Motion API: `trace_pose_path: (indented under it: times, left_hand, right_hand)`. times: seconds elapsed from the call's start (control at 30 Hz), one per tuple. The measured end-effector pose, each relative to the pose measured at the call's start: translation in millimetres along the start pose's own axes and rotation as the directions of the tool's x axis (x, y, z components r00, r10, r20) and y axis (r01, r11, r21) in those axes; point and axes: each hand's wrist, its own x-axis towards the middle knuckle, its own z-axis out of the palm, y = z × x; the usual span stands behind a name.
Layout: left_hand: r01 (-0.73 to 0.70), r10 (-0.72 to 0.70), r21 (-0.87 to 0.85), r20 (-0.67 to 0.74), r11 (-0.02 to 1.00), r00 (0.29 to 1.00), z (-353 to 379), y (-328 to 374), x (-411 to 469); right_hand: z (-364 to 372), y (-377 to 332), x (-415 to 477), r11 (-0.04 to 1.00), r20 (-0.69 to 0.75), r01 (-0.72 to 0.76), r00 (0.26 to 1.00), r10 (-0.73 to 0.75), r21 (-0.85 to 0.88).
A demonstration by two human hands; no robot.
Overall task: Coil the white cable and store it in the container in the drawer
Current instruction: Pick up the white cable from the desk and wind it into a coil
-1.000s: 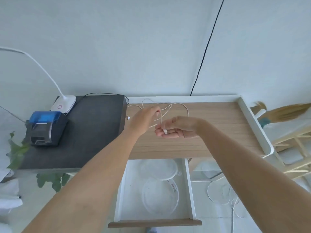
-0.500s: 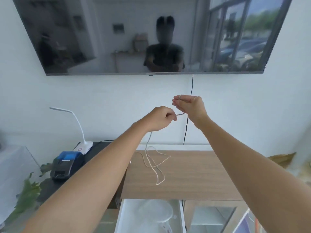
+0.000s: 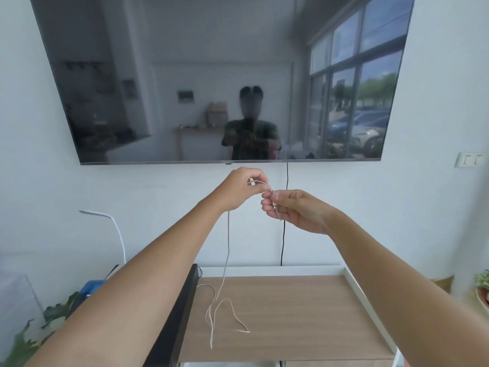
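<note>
Both hands are raised in front of the wall, just under the TV. My left hand (image 3: 242,188) pinches the thin white cable (image 3: 228,250) near its top. A short stretch runs across to my right hand (image 3: 293,209), whose fingers close on the cable's end and a small loop. From my left hand the cable hangs straight down, and its lower loops lie on the wooden desk top (image 3: 304,313). The drawer shows only as a pale sliver at the bottom edge (image 3: 227,364); the container is out of sight.
A wall-mounted TV (image 3: 211,75) fills the upper view, with a black cord (image 3: 284,234) dropping behind my hands. A white desk lamp (image 3: 116,229) and a blue device (image 3: 91,286) are at left on a dark surface (image 3: 174,313). Plants sit at both lower corners.
The view tilted up from the desk to the wall. Both hands lifted the cable off the desk; my right hand has dropped slightly and now sits below and right of the left.
</note>
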Motion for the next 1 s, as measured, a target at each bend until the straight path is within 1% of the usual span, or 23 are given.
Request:
trace_pose_path:
  times: [0.1,0.2,0.27,0.3,0.33,0.37,0.4,0.43,0.47,0.5,0.53,0.57,0.6,0.67,0.73,0.8,0.9,1.0]
  left_hand:
    - [0.016,-0.02,-0.118,-0.036,0.993,0.999,1.9,4.0,0.9]
    - [0.093,-0.105,-0.21,-0.05,0.973,0.993,10.3,7.8,-1.7]
    - [0.153,-0.153,-0.184,0.012,0.971,0.988,23.7,9.0,-8.0]
    - [0.168,-0.161,-0.149,0.063,0.974,0.985,30.6,9.6,-12.4]
    - [0.171,-0.16,-0.092,0.118,0.981,0.98,35.8,10.9,-16.9]
    - [0.162,-0.158,-0.011,0.176,0.987,0.972,39.0,13.0,-20.8]
    - [0.141,-0.157,0.085,0.225,0.986,0.961,39.3,16.0,-23.5]
    - [0.109,-0.151,0.171,0.254,0.979,0.955,35.8,19.8,-24.2]
    - [0.071,-0.131,0.228,0.255,0.971,0.958,29.3,23.4,-22.7]
    - [0.039,-0.102,0.26,0.232,0.965,0.967,20.2,27.2,-19.9]
    - [0.018,-0.074,0.278,0.191,0.961,0.979,9.0,30.6,-16.2]
    - [0.008,-0.052,0.286,0.145,0.958,0.988,-2.4,33.0,-12.2]
    - [0.004,-0.035,0.285,0.105,0.959,0.994,-13.1,34.2,-8.4]
    - [-0.004,-0.007,0.266,0.042,0.964,0.999,-28.0,34.6,-2.6]
    - [-0.009,0.01,0.243,-0.002,0.97,1.0,-32.7,34.2,0.4]
    - [-0.018,0.025,0.199,-0.03,0.98,0.999,-31.3,33.7,1.7]
    - [-0.019,0.025,0.081,-0.072,0.997,0.997,-26.6,35.0,-0.1]
    - [0.0,-0.009,-0.087,-0.102,0.996,0.995,-14.4,36.7,-2.7]
  right_hand:
    - [3.5,-4.8,-2.1,0.995,0.01,0.02,1.0,-0.021,0.097]
    - [19.0,-11.0,4.7,0.968,0.019,0.137,0.989,-0.144,0.209]
    - [29.5,-15.5,12.1,0.933,-0.065,0.24,0.971,-0.231,0.269]
    - [32.7,-17.7,14.9,0.924,-0.131,0.293,0.955,-0.268,0.248]
    - [33.7,-19.9,16.7,0.926,-0.205,0.339,0.931,-0.303,0.169]
    - [32.7,-21.4,17.6,0.933,-0.277,0.359,0.899,-0.339,0.025]
    - [30.9,-22.3,16.4,0.925,-0.328,0.339,0.865,-0.379,-0.172]
    - [27.9,-21.9,15.0,0.884,-0.339,0.282,0.846,-0.412,-0.372]
    - [24.5,-20.0,12.6,0.829,-0.313,0.223,0.851,-0.422,-0.513]
    - [22.0,-16.9,10.0,0.793,-0.272,0.185,0.874,-0.403,-0.58]
    - [20.6,-13.5,7.4,0.79,-0.238,0.166,0.899,-0.367,-0.59]
    - [20.4,-10.9,4.9,0.819,-0.215,0.155,0.923,-0.32,-0.553]
    - [22.1,-9.8,2.1,0.867,-0.197,0.149,0.942,-0.27,-0.476]
    - [26.2,-11.0,-1.8,0.953,-0.151,0.149,0.969,-0.193,-0.264]
    - [30.8,-15.9,-3.9,0.985,-0.109,0.14,0.983,-0.151,-0.1]
    - [32.9,-20.9,-5.9,0.99,-0.088,0.137,0.986,-0.14,-0.041]
    - [33.6,-25.2,-9.8,0.988,-0.078,0.156,0.985,-0.157,-0.009]
    - [39.9,-28.8,-8.1,0.97,-0.049,0.236,0.971,-0.234,0.056]
